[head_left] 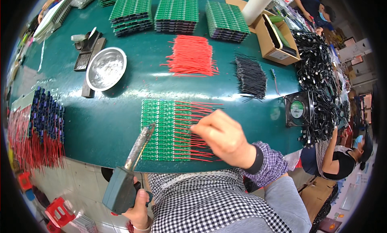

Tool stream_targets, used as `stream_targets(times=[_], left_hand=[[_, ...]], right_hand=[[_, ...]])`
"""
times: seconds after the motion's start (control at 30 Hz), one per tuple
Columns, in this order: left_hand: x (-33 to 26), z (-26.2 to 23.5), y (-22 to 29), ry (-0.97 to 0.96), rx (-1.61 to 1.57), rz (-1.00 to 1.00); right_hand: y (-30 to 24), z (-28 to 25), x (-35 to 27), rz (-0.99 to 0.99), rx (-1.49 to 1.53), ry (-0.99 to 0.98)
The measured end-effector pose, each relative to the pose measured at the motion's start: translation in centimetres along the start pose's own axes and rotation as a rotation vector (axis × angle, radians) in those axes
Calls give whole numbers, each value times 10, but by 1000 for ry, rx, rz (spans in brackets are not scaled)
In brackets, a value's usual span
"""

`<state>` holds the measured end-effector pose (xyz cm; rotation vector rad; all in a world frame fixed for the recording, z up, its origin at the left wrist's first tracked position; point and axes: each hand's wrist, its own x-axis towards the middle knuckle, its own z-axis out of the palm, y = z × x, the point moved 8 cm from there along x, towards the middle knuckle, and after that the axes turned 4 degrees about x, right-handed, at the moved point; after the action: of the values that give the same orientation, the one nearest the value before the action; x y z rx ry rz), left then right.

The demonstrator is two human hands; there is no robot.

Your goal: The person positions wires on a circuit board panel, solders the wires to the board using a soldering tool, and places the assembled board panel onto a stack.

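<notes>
Head view, soldering iron (pixel 137 152) tip up-right, lengthwise diagonal

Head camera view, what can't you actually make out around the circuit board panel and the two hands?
- Right hand: fingertips curl under, so any wire pinched is hidden by the hand itself.
- Green circuit board panel: the right hand covers part of its red wires.
- Soldering iron: its tip contact with the panel is too small to judge.
- Left hand: cut off by the lower edge.
</notes>
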<state>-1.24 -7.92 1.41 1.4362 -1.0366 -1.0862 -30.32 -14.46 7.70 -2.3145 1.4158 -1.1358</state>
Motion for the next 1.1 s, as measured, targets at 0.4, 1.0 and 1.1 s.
stream_targets(times=[0.4, 1.0, 1.1], left_hand=[[-25, -10, -17, -178, 333, -86], [-8, 16, 4, -231, 451, 153], [-10, 16, 4, -252, 471, 171]], right_hand=[[-14, 49, -18, 51, -4, -76], [-15, 53, -19, 37, -18, -81], [-16, 52, -18, 43, -18, -86]])
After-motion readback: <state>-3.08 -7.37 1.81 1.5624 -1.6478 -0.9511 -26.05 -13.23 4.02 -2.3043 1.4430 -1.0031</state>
